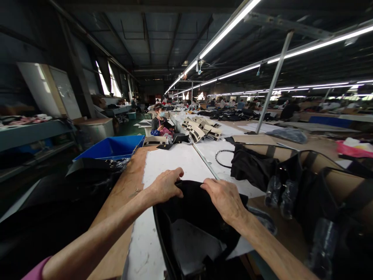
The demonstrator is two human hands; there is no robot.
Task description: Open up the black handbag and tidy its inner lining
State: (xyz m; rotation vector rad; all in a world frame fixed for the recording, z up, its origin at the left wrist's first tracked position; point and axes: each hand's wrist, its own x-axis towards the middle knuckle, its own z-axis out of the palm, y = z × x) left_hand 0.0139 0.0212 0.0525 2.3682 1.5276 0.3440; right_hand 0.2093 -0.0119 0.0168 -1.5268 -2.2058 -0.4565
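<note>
A black bag (192,229) lies open on the white sheet (175,159) that covers the long wooden table (122,194) in front of me. My left hand (164,186) grips the far rim of the bag, fingers curled over its edge. My right hand (224,200) rests on the same rim a little to the right, fingers bent down onto the black material. A grey lining shows inside the bag.
A row of black and tan bags (305,182) stands along the right. A blue bin (112,147) sits at the left of the table. Folded black-and-white pieces (201,130) lie farther up. A seated person (159,122) works at the table's far end.
</note>
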